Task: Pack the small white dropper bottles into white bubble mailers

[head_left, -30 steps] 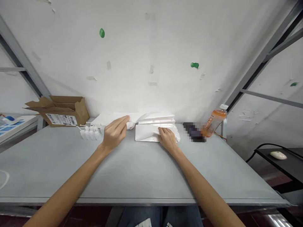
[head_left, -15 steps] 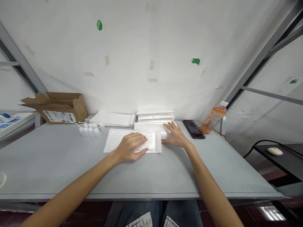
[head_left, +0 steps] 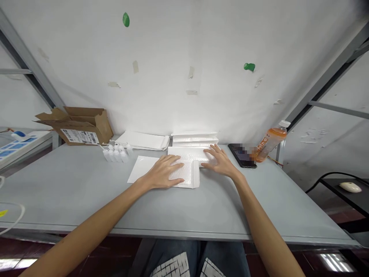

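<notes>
A white bubble mailer [head_left: 188, 175] lies flat on the grey table, slightly turned, its flap strip at the right end. My left hand [head_left: 164, 172] rests on the middle of it, palm down with the fingers spread, covering part of its surface. Behind it lies a second white bubble mailer [head_left: 188, 152], partly overlapped by the front one. My right hand [head_left: 220, 161] is on the right end of that rear mailer, fingers apart and stretched out. Neither hand is closed around anything.
More white mailers [head_left: 195, 138] sit against the wall, with another stack [head_left: 141, 140] to the left. Several small white bottles [head_left: 115, 154] stand near an open cardboard box [head_left: 77, 127]. At the right are a phone [head_left: 240, 155] and an orange drink bottle [head_left: 272, 142].
The view has shifted a little. The front mailer has turned slightly and slid a bit toward me under my left hand. My right hand stays by the rear mailer's right end.
</notes>
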Demonstrator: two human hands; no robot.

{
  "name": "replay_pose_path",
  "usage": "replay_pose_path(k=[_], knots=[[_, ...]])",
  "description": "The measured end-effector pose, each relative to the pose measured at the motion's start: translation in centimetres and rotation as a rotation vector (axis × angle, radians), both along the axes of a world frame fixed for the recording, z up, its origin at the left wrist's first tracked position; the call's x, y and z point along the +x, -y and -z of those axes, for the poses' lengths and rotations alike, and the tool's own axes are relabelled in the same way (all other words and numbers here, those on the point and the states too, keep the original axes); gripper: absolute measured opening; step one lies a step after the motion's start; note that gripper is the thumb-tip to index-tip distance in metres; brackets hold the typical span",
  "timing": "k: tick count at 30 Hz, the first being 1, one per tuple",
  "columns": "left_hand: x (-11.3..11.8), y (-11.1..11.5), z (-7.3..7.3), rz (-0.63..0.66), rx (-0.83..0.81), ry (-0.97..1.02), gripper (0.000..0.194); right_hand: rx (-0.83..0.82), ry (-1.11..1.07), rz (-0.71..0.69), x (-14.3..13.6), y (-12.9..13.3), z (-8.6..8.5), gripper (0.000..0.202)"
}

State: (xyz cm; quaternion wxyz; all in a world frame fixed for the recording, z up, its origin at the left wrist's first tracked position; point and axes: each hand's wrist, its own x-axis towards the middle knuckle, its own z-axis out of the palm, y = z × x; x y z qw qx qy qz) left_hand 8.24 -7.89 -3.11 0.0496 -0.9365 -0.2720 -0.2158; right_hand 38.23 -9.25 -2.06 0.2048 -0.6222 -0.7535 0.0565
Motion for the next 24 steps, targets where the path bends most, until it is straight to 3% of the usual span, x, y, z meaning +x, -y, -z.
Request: replay_pose_path(k=[8,19,24], knots=[[0.1,0.0,-0.1,0.041,-0.048,0.107,0.03,0.151,-0.006,-0.005,-0.6,-0.3,0.7,0.053],[-1.5,-1.9,-0.2,-0.118,-0.074,0.199,0.027,0.274,-0.085,-0.015,-0.1,-0.8,1.4,0.041],[-2.3,-2.4,-1.0,-0.193,-0.053,0.219,0.028,0.295,-0.102,-0.035,0.1,-1.0,1.6,0.037]])
